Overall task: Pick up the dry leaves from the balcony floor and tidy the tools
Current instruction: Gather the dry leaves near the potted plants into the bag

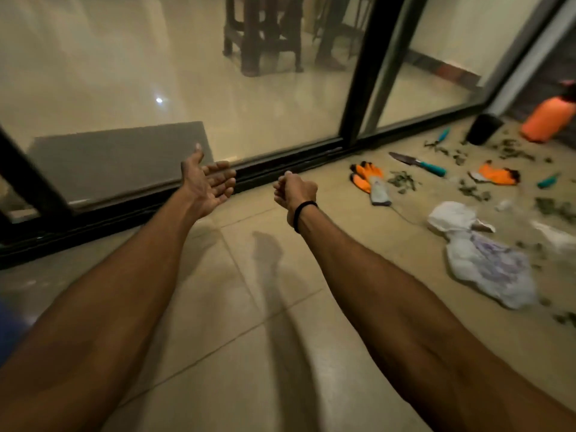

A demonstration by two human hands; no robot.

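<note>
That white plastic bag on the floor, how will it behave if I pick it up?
The white plastic bag lies crumpled and flat, so it will probably be floppy and very light. Its thin, wrinkled film may slip or sag, so grabbing an edge seems safest.

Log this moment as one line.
left hand open, empty | right hand curled, empty | dry leaves, trowel on floor, untouched

Bare tiles ahead; gloves (369,182), trowel (417,163), bag (486,260) crowd right floor.
</note>
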